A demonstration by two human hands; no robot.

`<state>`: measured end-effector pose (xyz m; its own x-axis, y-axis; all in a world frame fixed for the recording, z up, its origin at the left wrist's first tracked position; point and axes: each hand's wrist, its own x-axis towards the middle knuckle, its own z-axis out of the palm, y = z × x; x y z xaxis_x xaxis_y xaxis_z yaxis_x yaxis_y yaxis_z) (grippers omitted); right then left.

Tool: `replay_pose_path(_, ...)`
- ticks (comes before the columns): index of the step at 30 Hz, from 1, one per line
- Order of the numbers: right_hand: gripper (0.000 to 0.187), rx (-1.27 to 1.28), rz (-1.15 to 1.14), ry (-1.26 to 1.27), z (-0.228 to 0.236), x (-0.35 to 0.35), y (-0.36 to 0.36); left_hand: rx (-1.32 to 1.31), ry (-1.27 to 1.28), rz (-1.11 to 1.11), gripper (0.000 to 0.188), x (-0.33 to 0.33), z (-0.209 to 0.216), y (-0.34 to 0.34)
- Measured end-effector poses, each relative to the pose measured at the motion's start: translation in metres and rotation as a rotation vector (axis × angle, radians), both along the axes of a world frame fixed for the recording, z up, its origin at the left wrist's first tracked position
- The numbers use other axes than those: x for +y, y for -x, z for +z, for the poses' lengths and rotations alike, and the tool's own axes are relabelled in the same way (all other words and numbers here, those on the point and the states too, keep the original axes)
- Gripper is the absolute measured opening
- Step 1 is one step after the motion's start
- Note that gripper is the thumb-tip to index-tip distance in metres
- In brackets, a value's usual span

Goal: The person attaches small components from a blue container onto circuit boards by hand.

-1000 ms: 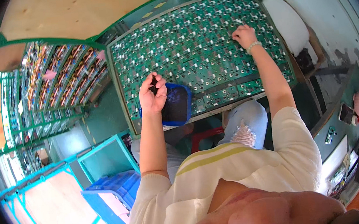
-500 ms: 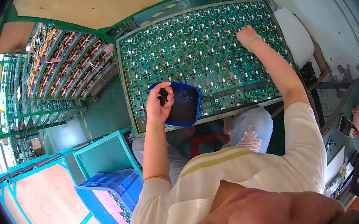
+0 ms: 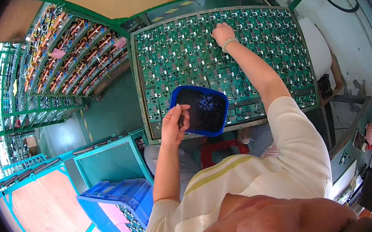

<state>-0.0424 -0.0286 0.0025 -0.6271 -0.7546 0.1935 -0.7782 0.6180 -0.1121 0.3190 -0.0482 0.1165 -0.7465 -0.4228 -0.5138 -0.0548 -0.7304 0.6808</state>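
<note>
Left hand (image 3: 174, 124) grips one blue tray (image 3: 201, 110) by its rim; right hand (image 3: 222, 34) presses fingertips onto one circuit-board panel (image 3: 180, 57).

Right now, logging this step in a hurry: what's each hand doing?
Left hand: closed on something small and dark, at the blue tray.
Right hand: fingers down on the green circuit boards; a grip cannot be told.

The person wears a soft cream top with long sleeves pushed up above the elbows, so both forearms are bare. A thin yellow-green stripe runs across the back. The left hand (image 3: 174, 124) has nothing on it. The right hand (image 3: 222, 34) has a pale beaded bracelet (image 3: 229, 43) just behind it, around the wrist.
</note>
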Motion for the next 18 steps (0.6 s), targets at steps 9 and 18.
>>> replay_pose_path(9,0.011,-0.12,0.309,0.096,0.017,0.011,-0.022,0.088,-0.126,-0.041,0.026,-0.003,0.001,0.0)
replay_pose_path(18,0.005,-0.02,0.28,0.005,0.02,0.008,-0.033,0.051,-0.039,-0.029,0.015,-0.006,-0.012,-0.008)
